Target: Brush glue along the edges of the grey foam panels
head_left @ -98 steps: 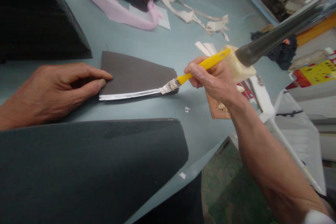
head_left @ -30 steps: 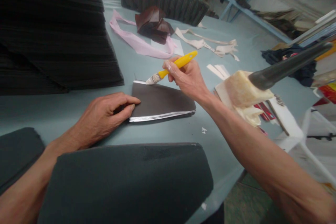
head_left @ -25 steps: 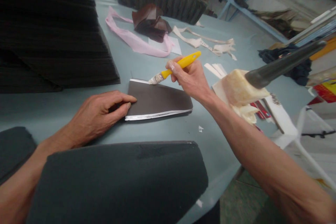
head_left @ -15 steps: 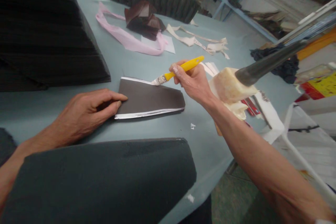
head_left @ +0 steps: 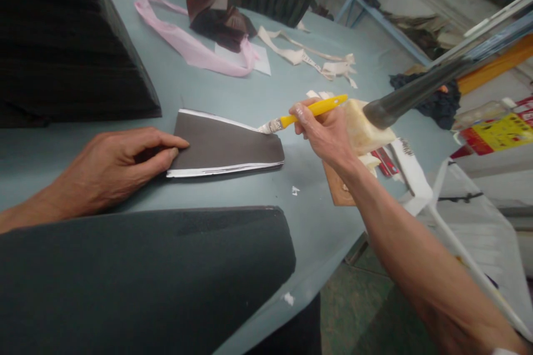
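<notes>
My left hand (head_left: 116, 163) rests on the left end of a stack of dark sheets (head_left: 227, 144), with its thumb and fingertips pressing down. The stack's near and far edges show white paste. My right hand (head_left: 325, 130) grips a yellow-handled flat brush (head_left: 312, 109). Its pasty white bristles (head_left: 270, 127) touch the far edge of the stack. Just beyond my right hand stands a cream-coloured block (head_left: 366, 126) on a dark tapered rod, and a brown board (head_left: 338, 184) lies under my wrist.
Tall dark stacks (head_left: 62, 39) stand at the left, and a dark padded piece (head_left: 125, 277) lies along the near side of the blue-grey table (head_left: 316, 216). Pink ribbon (head_left: 187, 39), dark brown scraps (head_left: 219, 11) and cream strips (head_left: 308, 52) lie further back.
The brush has moved from the near edge of the stack to its far edge and slid rightward along it. My left hand stays on the stack while the view swings.
</notes>
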A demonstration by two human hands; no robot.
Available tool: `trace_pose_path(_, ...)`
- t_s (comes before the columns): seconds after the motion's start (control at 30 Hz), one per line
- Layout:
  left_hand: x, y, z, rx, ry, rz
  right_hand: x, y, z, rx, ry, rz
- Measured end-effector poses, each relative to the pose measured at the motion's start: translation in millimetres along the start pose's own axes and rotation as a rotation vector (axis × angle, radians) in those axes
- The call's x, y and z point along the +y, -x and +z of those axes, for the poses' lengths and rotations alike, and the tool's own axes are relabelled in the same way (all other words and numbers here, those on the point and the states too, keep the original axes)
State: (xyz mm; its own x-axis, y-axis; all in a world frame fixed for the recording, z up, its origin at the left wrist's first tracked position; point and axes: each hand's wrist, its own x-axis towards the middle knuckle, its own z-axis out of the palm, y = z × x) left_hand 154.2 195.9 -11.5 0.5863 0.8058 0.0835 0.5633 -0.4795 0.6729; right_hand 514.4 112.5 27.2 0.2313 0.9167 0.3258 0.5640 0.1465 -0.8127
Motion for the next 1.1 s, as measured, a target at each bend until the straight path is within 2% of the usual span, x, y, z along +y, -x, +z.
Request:
trace_pose_path(0.3,-7.5,-0.9,2.8,0.004,-0.012,0.014,8.1,12.5,-20.6,0.066,0.025,0.011)
trace_pose_path(0.43,-10.9,-2.8,4.9,0.017,-0.018,0.031,8.9,15.9,-33.4,0.093,0.062,-0.037)
trace_pose_path(0.6,-20.4,-5.4,8.1,0.041,-0.026,0.066,3.3,24.1,-44.7,0.191,0.066,-0.086)
trace_pose_path(0.8,-22.6,-6.1,7.8,0.055,-0.006,0.074,-6.2,41.2,-33.3,0.209,-0.039,-0.026)
trace_pose_path(0.97,-23.4,-5.5,6.2,0.058,-0.011,0.086,-16.7,54.9,-19.8,0.137,-0.080,-0.020)
trace_pose_path(1.1,-27.9,-5.2,7.4,0.048,-0.021,0.089,-18.1,60.2,-17.1,0.092,-0.094,-0.046)
